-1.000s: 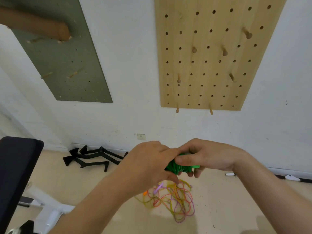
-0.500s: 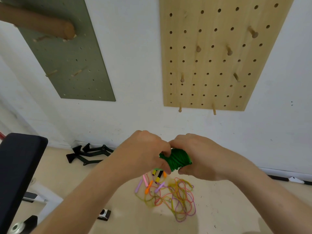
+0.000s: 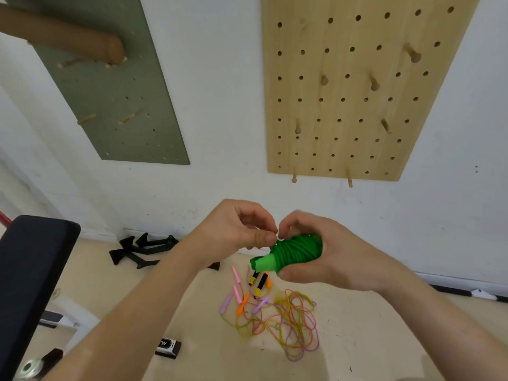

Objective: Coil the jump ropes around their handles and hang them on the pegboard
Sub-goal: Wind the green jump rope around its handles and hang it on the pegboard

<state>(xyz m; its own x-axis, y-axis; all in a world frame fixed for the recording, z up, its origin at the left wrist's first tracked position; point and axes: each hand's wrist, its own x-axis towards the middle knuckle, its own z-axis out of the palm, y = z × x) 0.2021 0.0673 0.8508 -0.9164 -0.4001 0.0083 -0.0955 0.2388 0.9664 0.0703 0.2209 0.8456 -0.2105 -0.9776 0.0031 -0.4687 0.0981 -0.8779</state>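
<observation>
My right hand grips a green jump rope coiled tightly around its light-green handles, whose ends poke out to the lower left. My left hand is just left of the coil, thumb and forefinger pinched together at the rope's top edge. On the floor below lies a tangled pile of pink, orange, purple and yellow jump ropes with their handles at its left. The wooden pegboard hangs on the wall above, carrying several bare pegs.
A green pegboard with a thick wooden dowel hangs at upper left. A black padded bench stands at the left edge. Black push-up bars lie by the wall. A small black-and-white box lies on the floor.
Both hands rose a little. My right hand turned the coil so the handle ends show, and my left hand opened off the bundle to pinch at its top.
</observation>
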